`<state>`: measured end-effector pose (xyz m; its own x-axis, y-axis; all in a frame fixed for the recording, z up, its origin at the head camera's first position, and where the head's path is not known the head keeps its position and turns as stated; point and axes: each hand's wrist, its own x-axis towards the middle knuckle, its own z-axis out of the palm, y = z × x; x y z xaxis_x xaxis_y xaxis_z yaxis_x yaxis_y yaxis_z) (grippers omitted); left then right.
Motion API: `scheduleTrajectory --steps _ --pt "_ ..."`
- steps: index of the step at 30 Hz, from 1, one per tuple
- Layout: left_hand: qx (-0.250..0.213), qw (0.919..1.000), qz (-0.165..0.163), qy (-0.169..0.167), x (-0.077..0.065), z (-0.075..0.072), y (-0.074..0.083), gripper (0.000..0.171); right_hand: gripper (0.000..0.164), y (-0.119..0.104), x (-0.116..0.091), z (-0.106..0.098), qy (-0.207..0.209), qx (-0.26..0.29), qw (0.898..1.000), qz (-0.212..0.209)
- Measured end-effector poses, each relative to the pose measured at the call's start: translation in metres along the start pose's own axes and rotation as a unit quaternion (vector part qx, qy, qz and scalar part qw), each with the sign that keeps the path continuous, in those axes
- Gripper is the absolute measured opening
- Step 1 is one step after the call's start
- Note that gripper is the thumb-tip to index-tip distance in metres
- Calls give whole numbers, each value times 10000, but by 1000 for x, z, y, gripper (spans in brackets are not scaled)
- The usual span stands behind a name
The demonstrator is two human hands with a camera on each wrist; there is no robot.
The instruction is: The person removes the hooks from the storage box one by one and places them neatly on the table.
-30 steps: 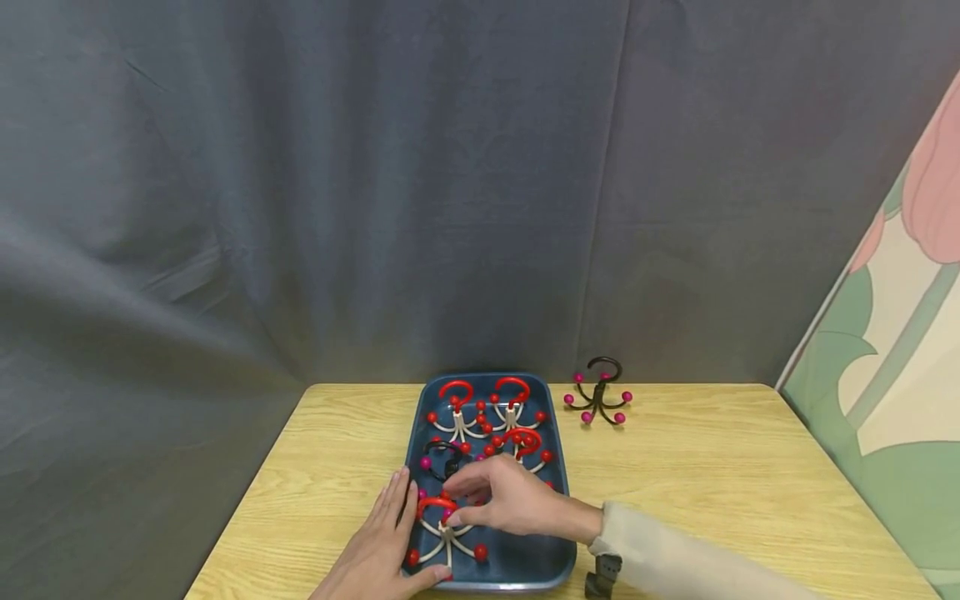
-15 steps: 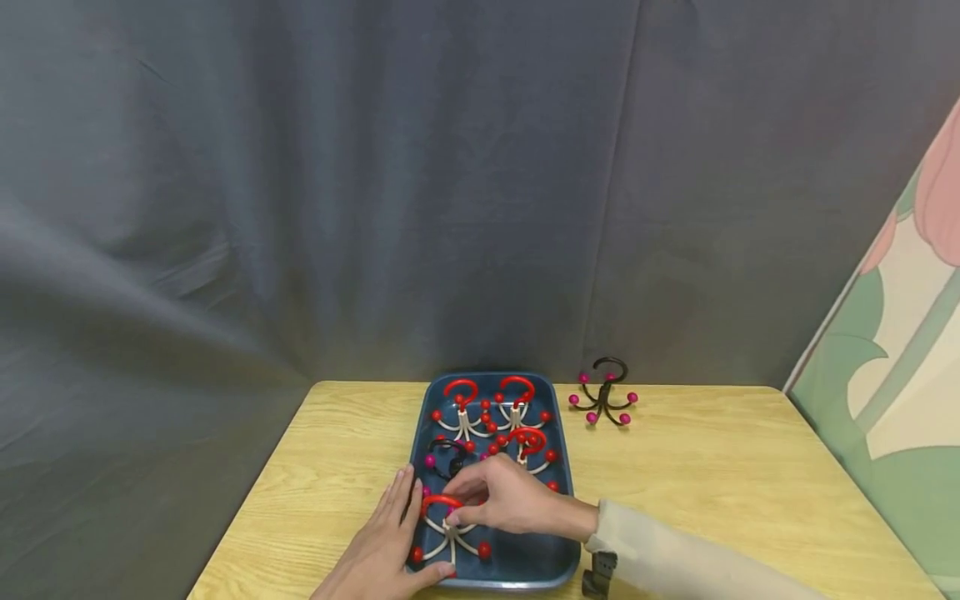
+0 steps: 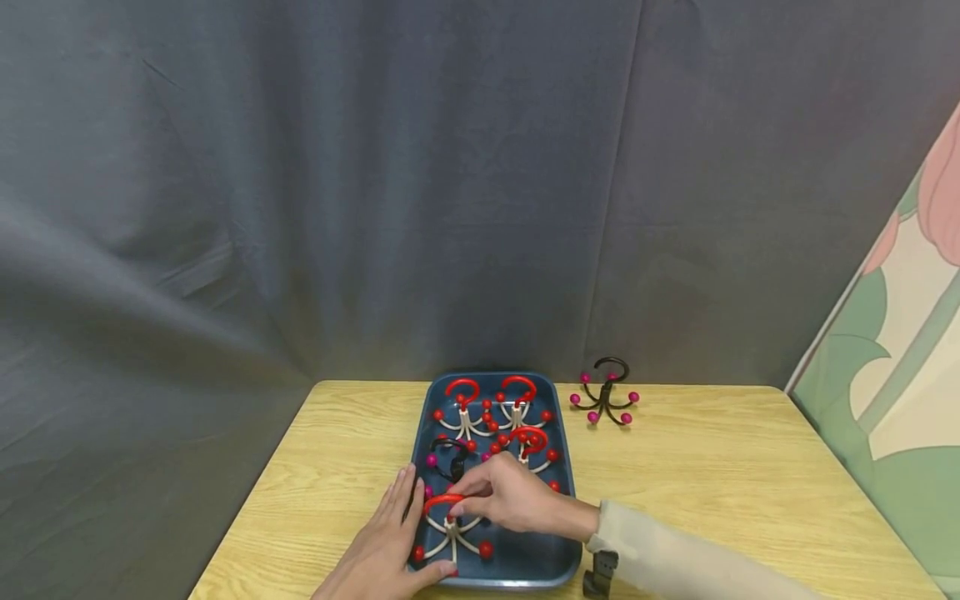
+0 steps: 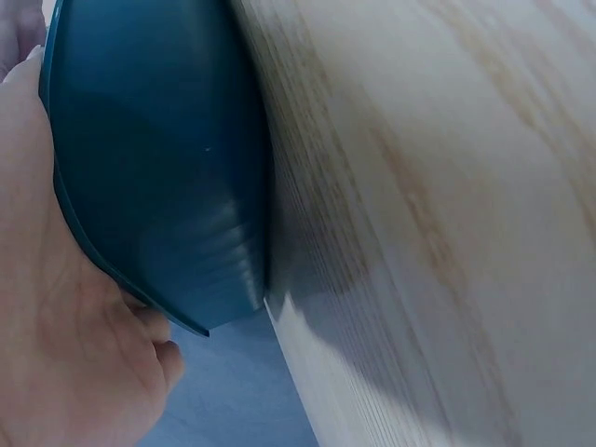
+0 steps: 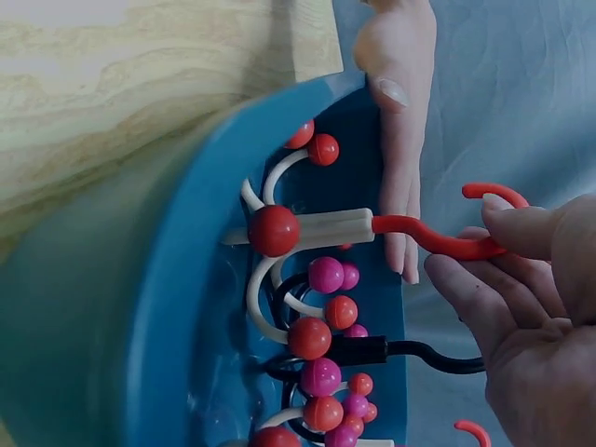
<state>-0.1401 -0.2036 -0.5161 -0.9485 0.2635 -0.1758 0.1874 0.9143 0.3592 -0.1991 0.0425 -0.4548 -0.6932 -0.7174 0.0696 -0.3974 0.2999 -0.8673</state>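
My right hand [image 3: 517, 497] pinches the red top hook of a white multi-arm hanger [image 3: 452, 542] with red ball tips, near the close end of a blue tray [image 3: 532, 568]. In the right wrist view, thumb and fingers meet at the red hook [image 5: 466, 246], above the white stem. My left hand [image 3: 386, 533] lies along the tray's left rim with fingers straight, its thumb by the near rim. In the left wrist view, that hand [image 4: 65, 307] touches the tray's outer edge [image 4: 168, 186].
Behind the held hanger, the tray bears several more: white-and-red ones [image 3: 465, 421] and a black one [image 3: 456, 468] with magenta balls. Another black hanger [image 3: 604, 402] stands on the wooden table [image 3: 675, 483] to the tray's right. A grey curtain [image 3: 465, 183] hangs behind.
The head view has shifted slightly, so the scene sits a little further right. My right fingers have risen slightly along the red hook. The left hand keeps its place on the tray.
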Motion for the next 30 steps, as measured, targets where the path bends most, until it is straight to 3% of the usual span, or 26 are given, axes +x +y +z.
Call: scheduleTrajectory --steps 17,24,30 --pt "-148 9995 -255 -59 1 2 0 127 18 -4 -5 -9 228 22 9997 40" --pt "-252 9989 -353 -155 2 3 1 131 19 -8 -9 -16 356 7 9993 -135" --pt "-152 9996 -203 -89 3 3 -1 132 20 -16 -17 -31 638 -24 9970 -441"
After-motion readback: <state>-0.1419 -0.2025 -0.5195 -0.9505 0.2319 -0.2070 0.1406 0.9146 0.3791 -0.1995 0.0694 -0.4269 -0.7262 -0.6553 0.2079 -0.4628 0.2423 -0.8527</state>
